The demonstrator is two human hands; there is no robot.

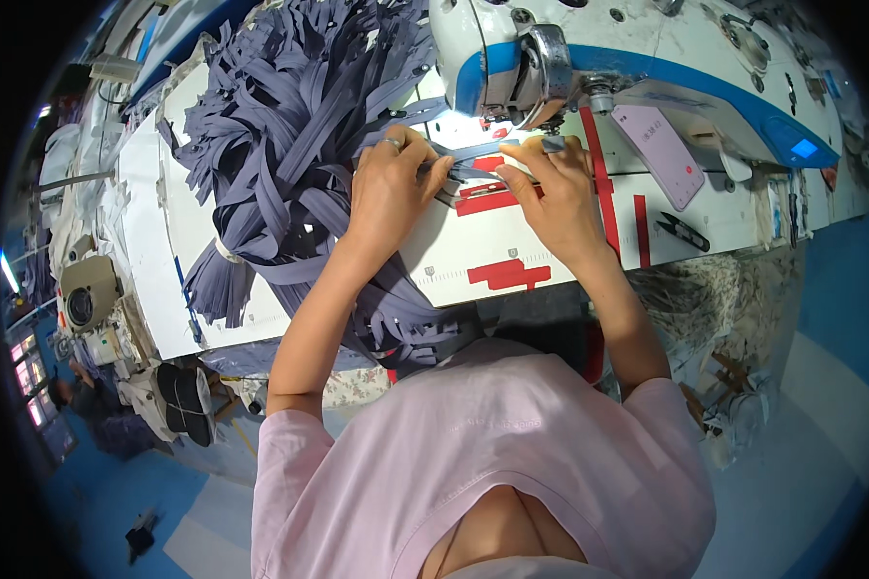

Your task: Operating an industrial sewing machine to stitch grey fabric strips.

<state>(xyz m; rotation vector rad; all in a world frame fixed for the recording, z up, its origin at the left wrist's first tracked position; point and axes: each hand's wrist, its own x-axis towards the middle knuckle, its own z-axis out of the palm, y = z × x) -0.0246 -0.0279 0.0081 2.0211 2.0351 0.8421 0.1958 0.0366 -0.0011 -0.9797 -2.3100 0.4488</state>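
Note:
A long grey-blue zipper [473, 152] stretches between my hands, beside the lit needle area of a white and blue sewing machine [637, 39]. My left hand [393, 188] is closed on its left part, thumb and fingers pinched together. On the other side my right hand [557, 188], with a ring on a finger, pinches the right end close to the presser foot. Both forearms rest over the white table [434, 256]. A large tangled heap of similar grey-blue zippers [294, 125] lies left of my left hand and hangs over the front edge toward my lap.
Red tape strips [509, 274] mark the table around my hands. To the right lie a pink phone [658, 154] and black thread snips [683, 232]. The machine's arm overhangs the back. At the far left, another person [92, 405] shows beyond cluttered goods.

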